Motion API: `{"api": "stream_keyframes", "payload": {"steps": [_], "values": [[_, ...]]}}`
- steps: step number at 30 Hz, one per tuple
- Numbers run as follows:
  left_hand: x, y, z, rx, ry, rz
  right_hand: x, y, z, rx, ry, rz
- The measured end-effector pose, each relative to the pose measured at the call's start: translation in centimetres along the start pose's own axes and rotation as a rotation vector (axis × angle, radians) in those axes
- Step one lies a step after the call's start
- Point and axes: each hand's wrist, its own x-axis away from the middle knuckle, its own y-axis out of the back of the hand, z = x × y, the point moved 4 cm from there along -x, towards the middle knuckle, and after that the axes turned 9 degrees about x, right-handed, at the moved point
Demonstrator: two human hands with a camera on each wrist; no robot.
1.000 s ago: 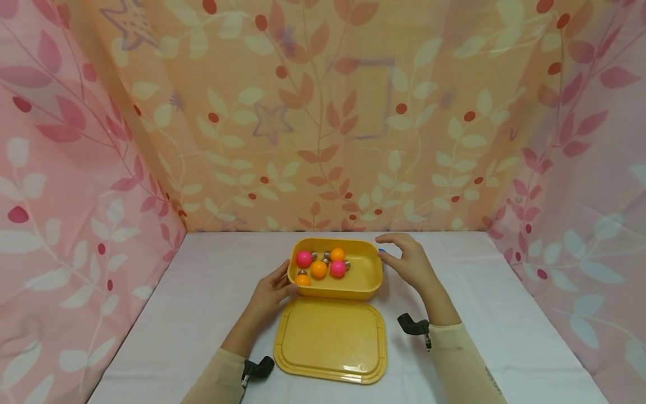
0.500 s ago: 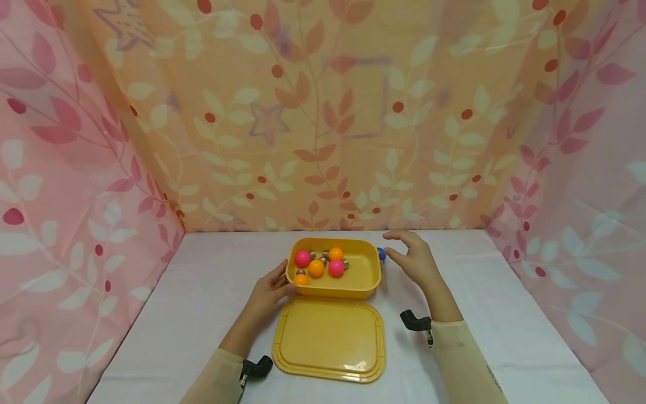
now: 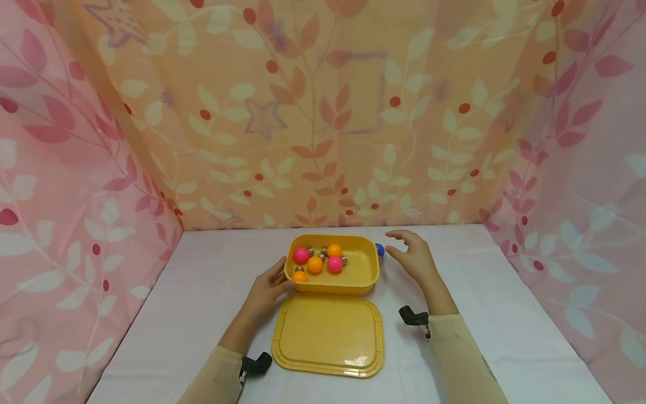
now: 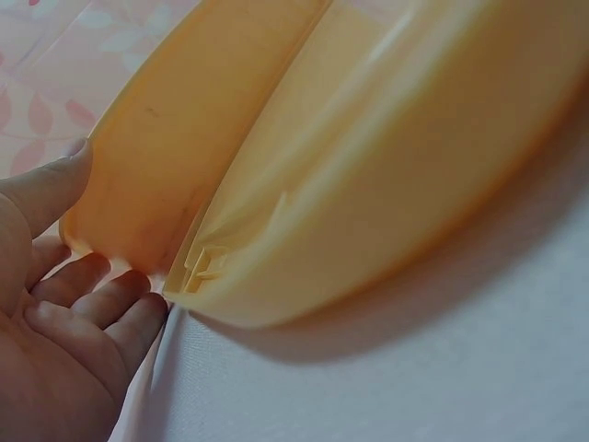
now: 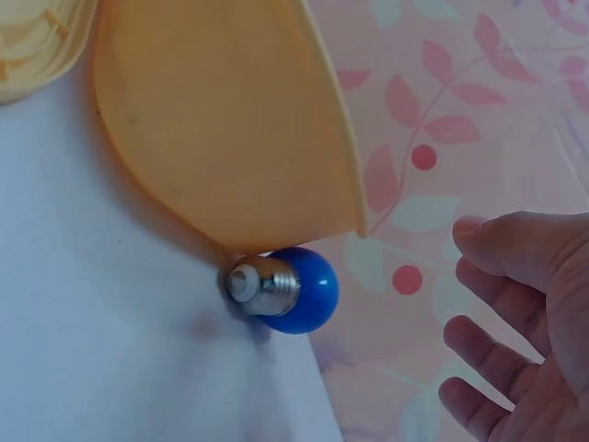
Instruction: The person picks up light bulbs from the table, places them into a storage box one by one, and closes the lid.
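A yellow plastic box (image 3: 362,261) stands lidless on the white cloth, with several round light bulbs inside. The pink bulbs (image 3: 300,256) and orange bulbs (image 3: 315,265) lie toward its left half. My left hand (image 3: 264,289) holds the box's left end, thumb at the near corner and fingers along the end wall. Just outside the right end lies a blue bulb (image 5: 308,290), its metal screw base (image 5: 267,285) pointing along the box wall. To the right of this bulb is my right hand (image 3: 415,261), fingers loosely bent and apart from it, nothing in its grasp.
The yellow lid (image 3: 328,335) lies flat in front of the box, between my forearms. Patterned fabric walls (image 3: 313,112) rise behind and on both sides of the white-covered table (image 3: 202,269). A black camera (image 3: 414,317) sits on my right wrist.
My right hand has drawn back a little to the right from the box's end, leaving the blue bulb in plain sight there. My left hand keeps its place on the box.
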Motion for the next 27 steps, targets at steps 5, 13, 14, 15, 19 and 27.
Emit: {"api": "stream_keyframes", "payload": {"steps": [5, 13, 14, 15, 19, 27], "values": [[0.0, 0.0, -0.3, 0.011, 0.003, 0.009, -0.1, -0.6, -0.7, 0.010, -0.028, 0.010], [0.0, -0.1, -0.4, 0.022, 0.014, 0.006, -0.3, -1.9, -1.7, -0.060, -0.080, 0.036], [0.0, -0.1, -0.4, 0.020, 0.010, 0.008, -0.3, -2.2, -1.9, -0.062, -0.086, 0.045], [0.0, -0.1, -0.4, 0.019, 0.010, 0.010, -0.3, -2.4, -2.0, -0.058, -0.090, 0.057], [0.1, -0.2, -0.3, 0.015, 0.009, 0.014, -0.2, -3.2, -2.6, -0.054, -0.101, 0.098], [-0.1, -0.1, -0.2, 0.010, 0.007, 0.003, -0.2, -4.4, -3.4, -0.041, -0.088, 0.134]]}}
